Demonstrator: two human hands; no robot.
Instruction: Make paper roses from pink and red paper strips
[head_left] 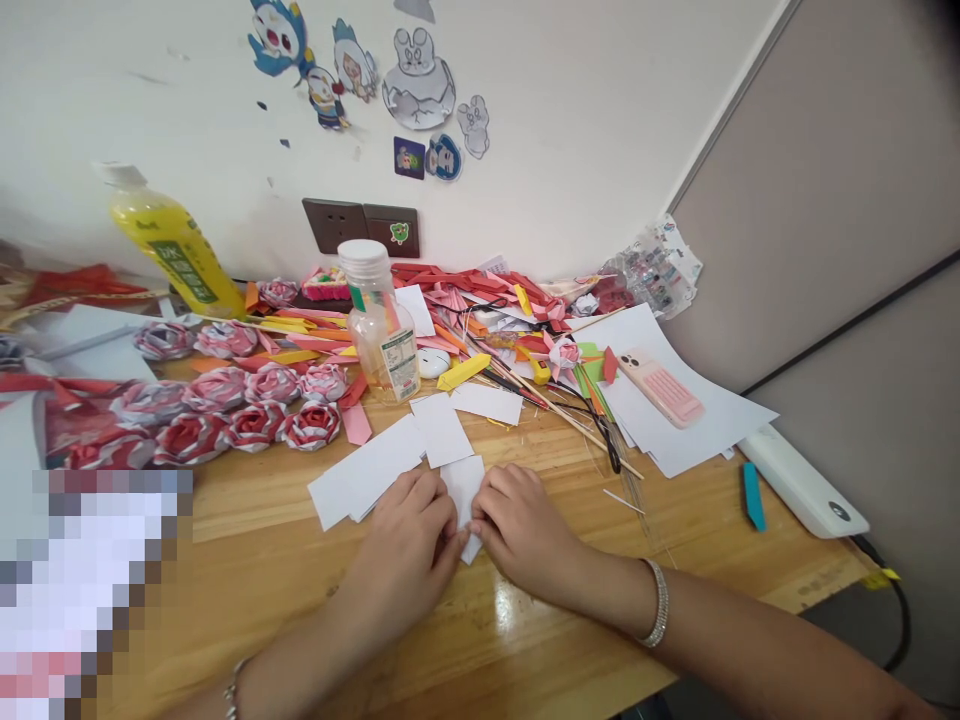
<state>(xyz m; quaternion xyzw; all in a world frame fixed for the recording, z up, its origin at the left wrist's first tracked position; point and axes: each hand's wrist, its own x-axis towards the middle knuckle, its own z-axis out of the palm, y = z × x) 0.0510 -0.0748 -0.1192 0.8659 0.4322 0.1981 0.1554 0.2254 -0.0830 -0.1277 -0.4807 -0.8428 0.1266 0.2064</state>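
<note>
The left hand (414,528) and the right hand (521,525) have fingers and thumbs together on a small white paper slip (465,482), one pinching each side of it — it sits between them over the wooden table (285,590), though I cannot tell whether it touches the wood. Just beyond it a white paper square (441,430) overlaps some white paper strips (367,468), and farther back stands a clear jar (371,335) with a white lid — rows of paper roses (251,425) lie to its left
</note>
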